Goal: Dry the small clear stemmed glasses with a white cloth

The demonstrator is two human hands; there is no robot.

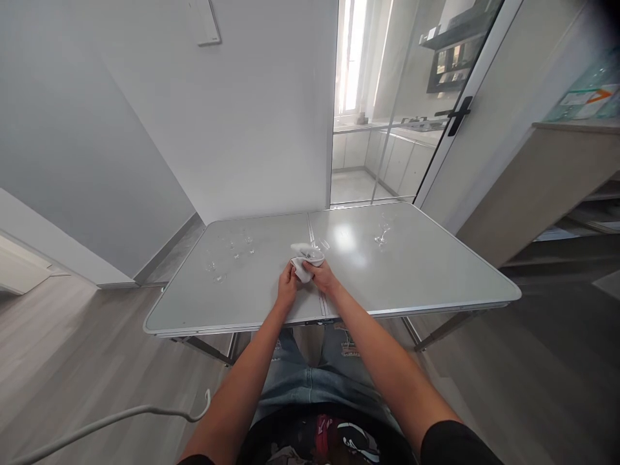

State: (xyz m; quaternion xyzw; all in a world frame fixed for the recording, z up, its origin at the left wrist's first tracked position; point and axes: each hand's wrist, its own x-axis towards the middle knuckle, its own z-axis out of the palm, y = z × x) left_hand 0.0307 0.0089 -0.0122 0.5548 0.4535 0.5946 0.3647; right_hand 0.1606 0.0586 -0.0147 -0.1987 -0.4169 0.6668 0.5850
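White cloth [305, 261] bunched between left hand [287, 287] and right hand [321, 276].

head-worn view, looking down, table [416, 271] near

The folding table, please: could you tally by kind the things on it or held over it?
Clear stemmed glasses standing left: 3, faint, so roughly
Clear stemmed glass standing right: 1
Glass being held: 1
White cloth: 1
Total: 6, on the table
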